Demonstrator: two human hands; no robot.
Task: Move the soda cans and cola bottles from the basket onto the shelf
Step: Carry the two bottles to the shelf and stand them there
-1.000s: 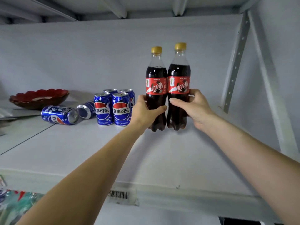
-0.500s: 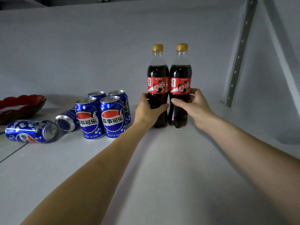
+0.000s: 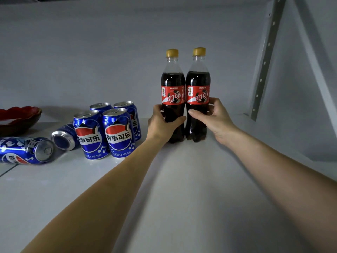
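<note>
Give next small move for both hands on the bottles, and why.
Probably let go and draw both hands back. Each cola bottle, left and right, appears upright with its base on the shelf, while the left hand and right hand grip them.

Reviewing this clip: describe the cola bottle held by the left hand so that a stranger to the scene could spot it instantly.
On the white shelf, right of the cluster of blue cans, two yellow-capped cola bottles stand upright side by side. The wanted cola bottle is the one nearer the cans. The left hand grips its lower body, while the right hand holds its twin.
</note>
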